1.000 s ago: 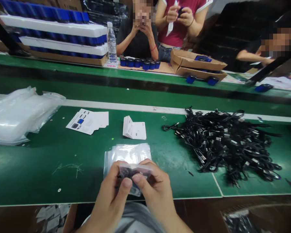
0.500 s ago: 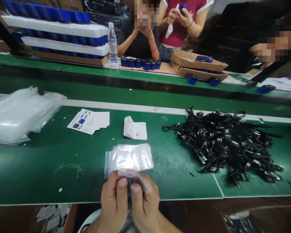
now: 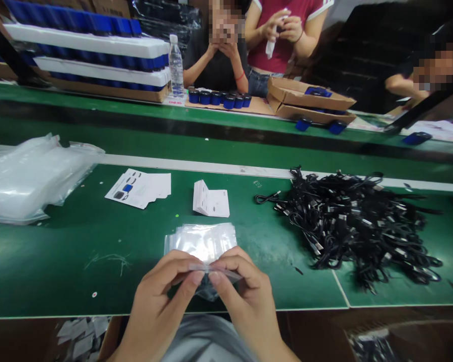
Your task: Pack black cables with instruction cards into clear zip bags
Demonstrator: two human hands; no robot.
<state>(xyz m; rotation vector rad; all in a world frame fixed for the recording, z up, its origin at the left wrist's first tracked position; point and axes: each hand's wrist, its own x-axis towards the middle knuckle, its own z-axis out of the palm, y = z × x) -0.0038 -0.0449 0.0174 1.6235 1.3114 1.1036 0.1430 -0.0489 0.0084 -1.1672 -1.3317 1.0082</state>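
Observation:
Near the bench's front edge, a small clear zip bag (image 3: 208,290) with something dark inside hangs between my hands. My left hand (image 3: 166,291) pinches its top strip between thumb and fingers. Close beside it, my right hand (image 3: 245,291) pinches the same strip, thumbs almost touching. Just beyond lies a stack of clear zip bags (image 3: 204,239), partly covered by my fingers. Farther back are a folded stack of leaflets (image 3: 217,202) and a fanned pile of printed leaflets (image 3: 139,188). To the right spreads a big heap of black USB cables (image 3: 351,226).
Large plastic bags (image 3: 30,178) lie at the left. Across the bench stand trays of blue items (image 3: 98,60), a water bottle (image 3: 176,68) and a cardboard tray (image 3: 309,100). Co-workers are behind them. Below the front edge, boxes hold packed bags (image 3: 83,337).
My hands have spread outward, turning from upright to a flatter pinch along the bag's top strip. The bag's lower part now shows beneath my fingers. The standing co-worker's hands have shifted.

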